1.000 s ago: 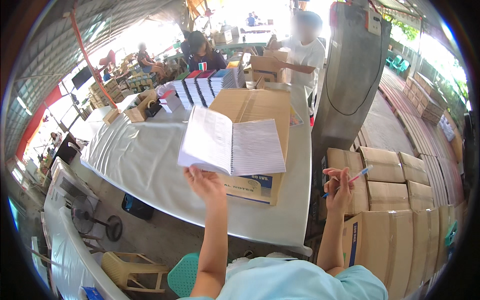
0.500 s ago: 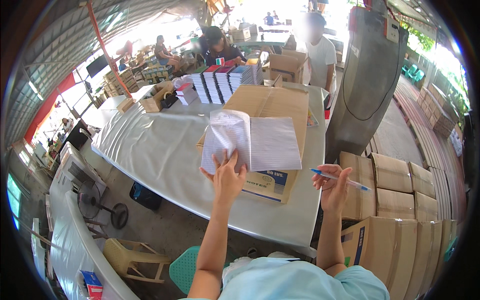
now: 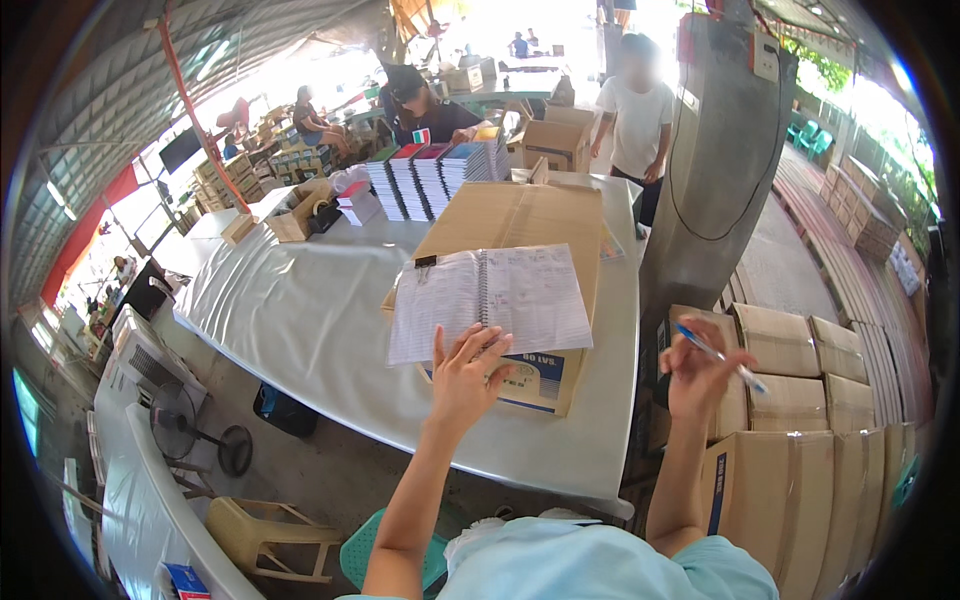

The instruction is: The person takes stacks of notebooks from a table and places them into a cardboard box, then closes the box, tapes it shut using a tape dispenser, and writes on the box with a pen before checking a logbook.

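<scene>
An opened spiral notebook (image 3: 535, 295) lies on a flat brown cardboard box (image 3: 510, 215) on the table. Both its pages are ruled; handwriting shows on the right one, and a black binder clip (image 3: 426, 262) grips the left page's top edge. My left hand (image 3: 465, 372) rests with spread fingers on the lower edge of the notebook, near the spiral. Off to the right of the table, my right hand (image 3: 697, 375) holds a blue and white pen (image 3: 716, 350) between its fingers, raised clear of the notebook.
Stacks of spiral notebooks (image 3: 420, 185) stand at the table's far side, before a seated person. Another person in white stands by a grey pillar (image 3: 715, 150). Cardboard boxes (image 3: 780, 340) are piled at my right. A fan (image 3: 176, 410) and a beige stool (image 3: 265, 530) stand at left.
The page that was curled under my left hand now lies flat, and the binder clip and handwriting have come into sight. My right hand with the pen has shifted right.
</scene>
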`<action>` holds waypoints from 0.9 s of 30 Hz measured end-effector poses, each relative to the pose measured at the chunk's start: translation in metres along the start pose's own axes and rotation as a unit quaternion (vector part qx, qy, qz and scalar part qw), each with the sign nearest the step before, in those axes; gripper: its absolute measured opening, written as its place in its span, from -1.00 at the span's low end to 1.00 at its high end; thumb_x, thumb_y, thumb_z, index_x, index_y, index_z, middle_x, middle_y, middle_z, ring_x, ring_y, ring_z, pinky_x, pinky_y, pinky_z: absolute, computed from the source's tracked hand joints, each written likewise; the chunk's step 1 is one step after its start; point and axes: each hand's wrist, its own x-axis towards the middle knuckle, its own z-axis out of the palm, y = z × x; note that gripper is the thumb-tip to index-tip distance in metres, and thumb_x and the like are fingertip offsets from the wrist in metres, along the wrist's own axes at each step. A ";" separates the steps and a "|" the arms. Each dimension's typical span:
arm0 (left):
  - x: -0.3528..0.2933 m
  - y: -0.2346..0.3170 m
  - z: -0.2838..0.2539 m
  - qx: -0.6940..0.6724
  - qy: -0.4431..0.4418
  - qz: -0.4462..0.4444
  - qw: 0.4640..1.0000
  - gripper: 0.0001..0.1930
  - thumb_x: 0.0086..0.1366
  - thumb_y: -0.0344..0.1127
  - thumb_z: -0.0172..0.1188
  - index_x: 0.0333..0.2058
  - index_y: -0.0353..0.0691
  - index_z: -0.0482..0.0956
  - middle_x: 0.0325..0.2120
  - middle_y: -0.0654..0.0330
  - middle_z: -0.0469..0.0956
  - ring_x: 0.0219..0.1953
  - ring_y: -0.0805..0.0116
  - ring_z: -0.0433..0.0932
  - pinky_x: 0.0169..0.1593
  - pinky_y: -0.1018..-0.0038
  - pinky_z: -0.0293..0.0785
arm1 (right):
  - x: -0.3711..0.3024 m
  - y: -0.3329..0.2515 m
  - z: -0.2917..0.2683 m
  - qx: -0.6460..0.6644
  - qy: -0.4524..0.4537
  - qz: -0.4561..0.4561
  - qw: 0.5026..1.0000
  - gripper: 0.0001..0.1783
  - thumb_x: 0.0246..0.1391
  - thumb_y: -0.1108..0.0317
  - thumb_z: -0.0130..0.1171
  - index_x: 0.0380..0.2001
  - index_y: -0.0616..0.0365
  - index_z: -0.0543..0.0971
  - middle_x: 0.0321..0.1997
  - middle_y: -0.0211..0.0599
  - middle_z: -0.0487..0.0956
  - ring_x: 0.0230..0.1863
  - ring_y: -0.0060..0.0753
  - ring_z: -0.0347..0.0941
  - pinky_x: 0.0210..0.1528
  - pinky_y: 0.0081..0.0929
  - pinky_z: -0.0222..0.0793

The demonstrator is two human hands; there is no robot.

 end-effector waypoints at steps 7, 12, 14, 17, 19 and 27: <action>0.012 0.028 0.055 -0.008 0.043 -0.049 0.998 -0.61 0.12 -0.13 0.33 -0.04 0.05 0.58 0.07 0.30 0.46 0.15 0.21 0.37 0.25 0.03 0.14 | 0.075 0.097 0.082 -0.098 -0.125 0.229 0.960 -0.68 0.22 0.12 0.14 -0.37 0.19 0.55 -0.57 -0.37 0.53 -0.70 -0.69 0.30 -0.68 -0.69 0.14; 0.013 0.037 0.053 0.006 0.006 -0.059 0.998 -0.45 0.13 -0.12 0.32 0.10 -0.04 0.43 0.17 0.18 0.35 0.21 0.12 0.28 0.27 0.01 0.06 | 0.111 0.154 0.096 -0.309 -0.230 0.212 0.898 -0.72 0.15 0.17 0.21 -0.41 0.19 0.53 -0.63 -0.42 0.51 -0.69 -0.70 0.32 -0.67 -0.65 0.16; 0.013 0.034 0.051 -0.046 -0.009 -0.085 0.995 -0.35 0.10 -0.12 0.33 0.16 -0.13 0.35 0.20 0.15 0.31 0.25 0.09 0.23 0.30 0.00 0.01 | 0.110 0.169 0.097 -0.346 -0.212 0.162 0.900 -0.68 0.05 0.15 0.30 -0.48 0.19 0.51 -0.62 -0.36 0.53 -0.66 -0.59 0.38 -0.63 -0.50 0.25; 0.012 0.028 0.052 -0.010 -0.036 -0.069 0.997 -0.27 0.08 -0.15 0.34 0.22 -0.16 0.26 0.24 0.13 0.27 0.28 0.04 0.19 0.31 -0.02 -0.02 | 0.106 0.182 0.093 -0.458 -0.225 0.018 0.860 -0.67 -0.08 0.21 0.37 -0.56 0.21 0.48 -0.65 -0.24 0.52 -0.63 -0.32 0.45 -0.55 -0.33 0.32; 0.009 0.028 0.053 -0.007 -0.034 -0.071 0.997 -0.25 0.08 -0.17 0.34 0.23 -0.17 0.25 0.25 0.13 0.25 0.29 0.02 0.17 0.31 -0.02 -0.03 | 0.099 0.185 0.092 -0.451 -0.240 -0.003 0.860 -0.69 -0.11 0.25 0.35 -0.58 0.23 0.46 -0.65 -0.15 0.51 -0.62 -0.19 0.45 -0.52 -0.28 0.33; 0.012 0.030 0.051 -0.013 -0.066 -0.081 0.994 -0.21 0.06 -0.20 0.35 0.25 -0.17 0.21 0.27 0.13 0.22 0.33 0.00 0.10 0.33 -0.04 -0.08 | 0.095 0.181 0.095 -0.439 -0.255 -0.030 0.861 -0.78 -0.14 0.36 0.22 -0.59 0.28 0.43 -0.64 0.01 0.46 -0.57 0.06 0.42 -0.49 -0.21 0.32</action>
